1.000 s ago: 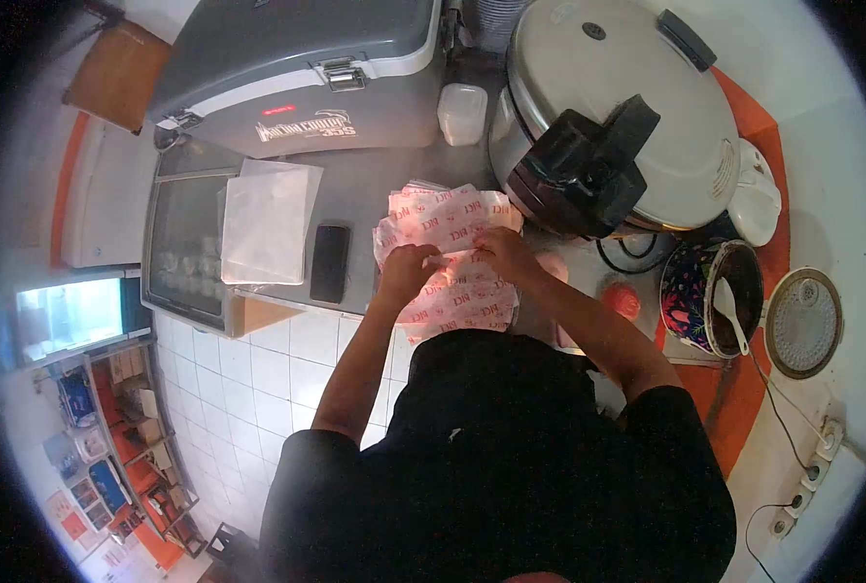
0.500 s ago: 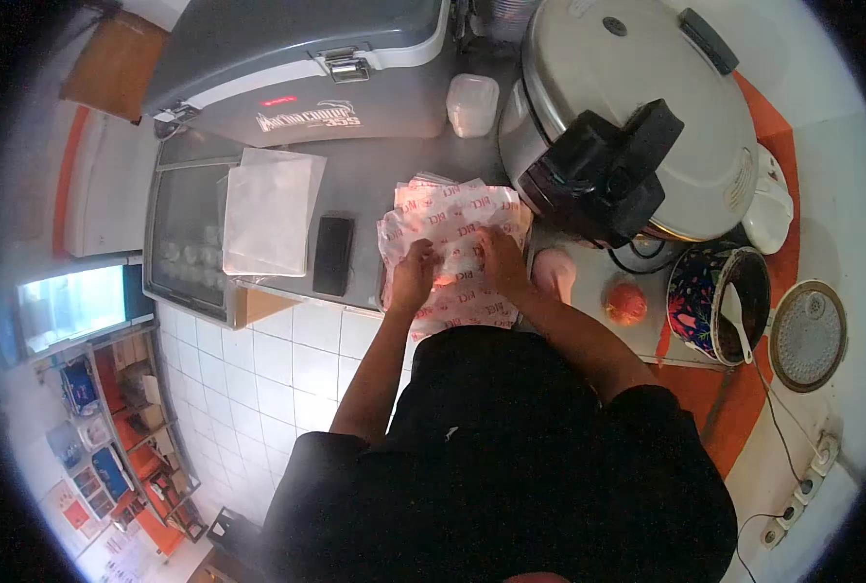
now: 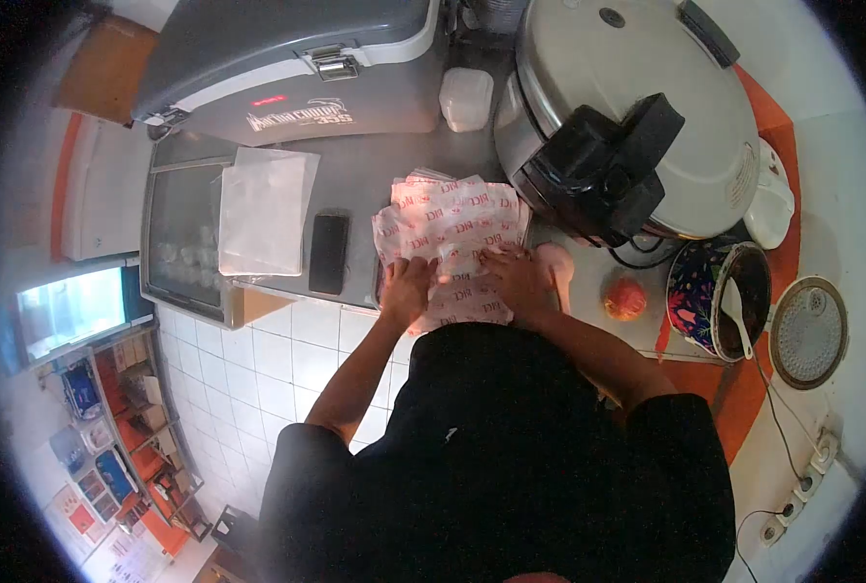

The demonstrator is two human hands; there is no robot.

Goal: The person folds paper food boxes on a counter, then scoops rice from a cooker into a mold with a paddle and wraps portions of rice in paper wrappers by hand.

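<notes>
Dark round floral pot [image 3: 688, 299], white spoon [image 3: 733, 301] inside; red-printed white paper sheets [image 3: 460, 219] — right hand [image 3: 518, 283] spread atop, left hand [image 3: 409, 290] touching, grip unclear.

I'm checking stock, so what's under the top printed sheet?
More paper edges peek out beyond the far side of the top printed sheet. The left hand and right hand rest on it; what its middle covers can't be seen.

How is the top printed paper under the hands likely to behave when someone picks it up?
The top printed paper would probably feel floppy and light, since it looks thin, with wavy edges. The sheets below might slide along, because their edges stick out unevenly.
</notes>
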